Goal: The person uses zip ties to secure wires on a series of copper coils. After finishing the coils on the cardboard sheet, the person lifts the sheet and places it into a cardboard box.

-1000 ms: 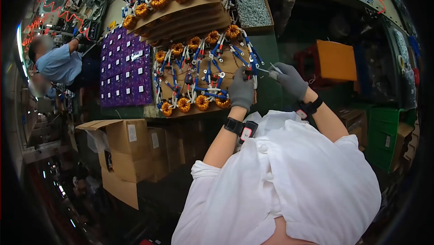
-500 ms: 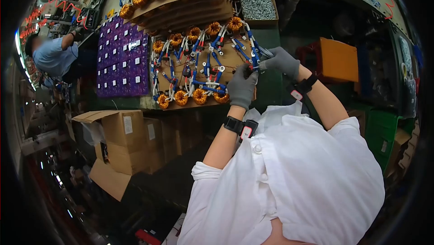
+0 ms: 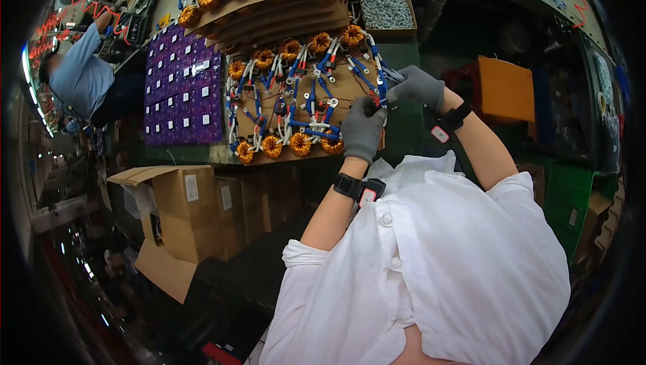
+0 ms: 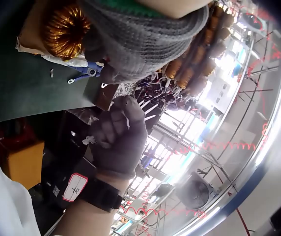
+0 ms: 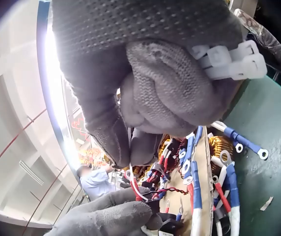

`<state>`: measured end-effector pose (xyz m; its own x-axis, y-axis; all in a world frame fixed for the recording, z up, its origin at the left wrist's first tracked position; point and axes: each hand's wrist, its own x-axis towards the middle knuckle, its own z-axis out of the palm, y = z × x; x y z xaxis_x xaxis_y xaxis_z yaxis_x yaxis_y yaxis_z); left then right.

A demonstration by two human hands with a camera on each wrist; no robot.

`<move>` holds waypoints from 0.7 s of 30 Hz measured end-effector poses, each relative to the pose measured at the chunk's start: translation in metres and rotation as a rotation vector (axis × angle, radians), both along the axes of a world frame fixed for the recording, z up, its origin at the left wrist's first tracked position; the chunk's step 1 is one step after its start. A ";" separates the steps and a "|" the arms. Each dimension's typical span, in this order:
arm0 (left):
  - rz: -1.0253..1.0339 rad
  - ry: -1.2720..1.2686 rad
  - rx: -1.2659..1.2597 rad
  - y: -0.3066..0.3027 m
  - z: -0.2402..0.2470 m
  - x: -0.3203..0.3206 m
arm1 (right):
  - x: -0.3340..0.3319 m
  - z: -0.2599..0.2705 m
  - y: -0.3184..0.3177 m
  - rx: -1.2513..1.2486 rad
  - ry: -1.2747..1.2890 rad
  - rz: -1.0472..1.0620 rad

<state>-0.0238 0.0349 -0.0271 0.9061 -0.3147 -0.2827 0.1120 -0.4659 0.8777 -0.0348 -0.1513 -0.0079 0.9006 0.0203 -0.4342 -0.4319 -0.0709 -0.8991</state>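
Note:
In the head view, my gloved left hand (image 3: 362, 129) is at the right end of a cardboard sheet (image 3: 343, 89) bearing copper coils and blue, white and red leads. Its fingers (image 5: 116, 216) grip a small black part (image 5: 170, 225) with red and white wires. Just right of it, my right hand (image 3: 418, 89) pinches a thin white cable tie (image 5: 129, 142) between thumb and finger, above those wires. Several more ties (image 5: 236, 61) are held in its curled fingers, heads sticking out. The left wrist view shows my left hand (image 4: 140, 44) partly, its fingertips hidden.
Stacked cardboard layers with coils (image 3: 282, 12) stand behind the sheet, beside a box of small metal pieces (image 3: 387, 3). Purple panels (image 3: 182, 89) lie to the left. An orange box (image 3: 505, 89) is at the right, open cartons (image 3: 192, 213) below. Another person (image 3: 81, 79) stands far left.
My right hand has moved left, close to my left hand, and the tie has come over the wires. My left hand stays at the sheet's edge. The other person has raised an arm.

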 end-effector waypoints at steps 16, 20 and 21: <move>-0.020 -0.014 -0.009 0.001 -0.001 0.000 | 0.006 -0.017 0.013 -0.041 0.030 0.034; -0.015 -0.026 -0.002 0.002 0.000 0.000 | 0.004 -0.031 -0.017 0.057 0.058 -0.059; -0.018 -0.014 -0.002 0.002 0.000 0.001 | 0.004 -0.023 -0.018 0.057 0.058 -0.059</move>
<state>-0.0230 0.0367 -0.0275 0.9041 -0.3316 -0.2693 0.0910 -0.4664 0.8799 -0.0311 -0.1697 -0.0310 0.8741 -0.0059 -0.4857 -0.4856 0.0070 -0.8741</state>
